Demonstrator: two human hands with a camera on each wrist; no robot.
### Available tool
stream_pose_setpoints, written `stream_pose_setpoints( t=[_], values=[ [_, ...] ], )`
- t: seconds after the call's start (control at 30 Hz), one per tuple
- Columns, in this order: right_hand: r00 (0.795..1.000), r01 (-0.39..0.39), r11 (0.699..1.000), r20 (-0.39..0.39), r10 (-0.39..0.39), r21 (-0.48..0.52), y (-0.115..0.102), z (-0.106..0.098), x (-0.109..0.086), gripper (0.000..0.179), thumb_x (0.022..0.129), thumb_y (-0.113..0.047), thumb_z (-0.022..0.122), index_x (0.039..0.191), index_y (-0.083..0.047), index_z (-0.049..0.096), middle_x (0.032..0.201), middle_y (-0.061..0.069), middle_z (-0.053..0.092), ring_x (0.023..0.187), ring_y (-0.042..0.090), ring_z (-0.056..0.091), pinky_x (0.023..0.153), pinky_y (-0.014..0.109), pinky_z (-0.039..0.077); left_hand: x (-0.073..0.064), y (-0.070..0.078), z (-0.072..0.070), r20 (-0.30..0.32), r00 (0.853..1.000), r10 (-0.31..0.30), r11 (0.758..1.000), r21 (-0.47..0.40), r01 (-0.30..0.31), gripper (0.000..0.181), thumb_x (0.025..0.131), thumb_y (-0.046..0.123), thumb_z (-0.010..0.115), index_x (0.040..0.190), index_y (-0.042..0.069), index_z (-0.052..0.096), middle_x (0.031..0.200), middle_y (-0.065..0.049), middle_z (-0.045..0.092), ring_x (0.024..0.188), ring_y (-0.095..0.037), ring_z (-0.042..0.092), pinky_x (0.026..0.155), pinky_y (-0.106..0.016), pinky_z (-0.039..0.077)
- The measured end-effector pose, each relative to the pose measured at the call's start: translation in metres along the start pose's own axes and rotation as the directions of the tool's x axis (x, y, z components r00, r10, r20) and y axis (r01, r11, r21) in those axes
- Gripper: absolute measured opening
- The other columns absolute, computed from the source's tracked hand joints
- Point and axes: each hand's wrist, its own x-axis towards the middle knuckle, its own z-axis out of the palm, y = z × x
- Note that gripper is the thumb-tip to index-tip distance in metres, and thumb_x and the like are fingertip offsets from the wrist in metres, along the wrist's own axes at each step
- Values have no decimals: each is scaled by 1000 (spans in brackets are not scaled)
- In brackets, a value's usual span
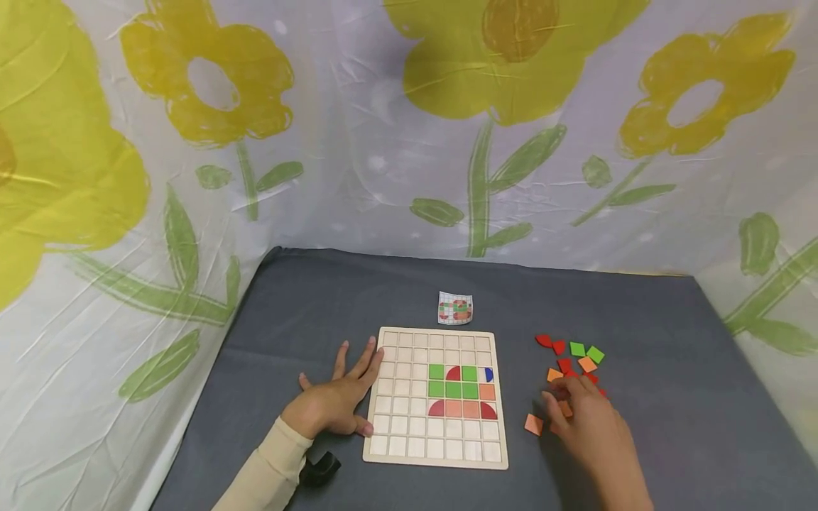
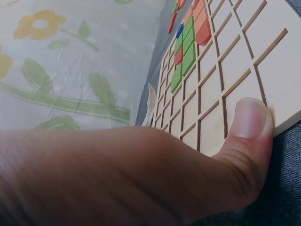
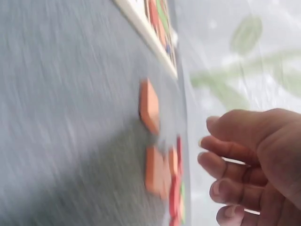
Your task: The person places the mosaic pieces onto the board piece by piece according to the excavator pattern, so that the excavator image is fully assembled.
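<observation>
Left hand [image 1: 337, 403] splayed against board [image 1: 405, 402]; right hand [image 1: 589, 420] loosely bent above tiles [image 1: 565, 365].

No clearly readable text or numbers.

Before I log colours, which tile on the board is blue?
The blue tile, rightmost in the top filled row of the board; the other placed tiles are green, red or orange.

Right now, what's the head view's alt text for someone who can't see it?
A person's left grip rests on the left edge of a partly tiled wooden board; the right grip hovers over loose tiles on a table. A picture card lies beyond the board.
</observation>
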Motion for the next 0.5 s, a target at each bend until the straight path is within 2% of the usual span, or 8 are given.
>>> stream_pose_setpoints(
  t=[0.07, 0.23, 0.33, 0.5],
  values=[
    [999, -33, 999, -5, 33, -15, 11, -6, -1, 25, 99, -27, 76, 117, -9, 72, 110, 9, 69, 82, 25, 68, 62, 47, 54, 0, 0, 0, -1, 1000, -2, 1000, 2, 2, 132, 75, 37, 94, 173, 25, 6, 179, 4, -10, 161, -41, -17, 92, -99, 7],
    [993, -112, 992, 44, 114, -51, 33, -16, 0, 35, 99, -27, 76, 124, -5, 69, 120, 22, 65, 103, 44, 67, 76, 63, 55, -1, 0, 1, 0, 1000, -2, 1000, 1, 2, 132, 76, 36, 94, 173, 26, 6, 179, 5, -11, 161, -41, -17, 92, -99, 7],
    [991, -121, 990, 53, 124, -69, 42, -17, 1, 36, 96, -24, 80, 124, -4, 69, 118, 22, 64, 104, 46, 66, 78, 65, 54, -1, 0, 1, 3, 1000, -3, 1000, 3, 3, 132, 76, 37, 94, 173, 27, 5, 178, 6, -12, 161, -40, -18, 93, -99, 6],
    [991, -115, 990, 58, 120, -79, 47, -16, 2, 33, 95, -23, 81, 121, -6, 70, 114, 20, 63, 98, 43, 68, 73, 63, 54, 0, 0, 0, 11, 1000, -5, 1000, -4, 5, 131, 77, 37, 93, 172, 28, 4, 178, 7, -13, 161, -39, -19, 94, -99, 4]
  ],
)
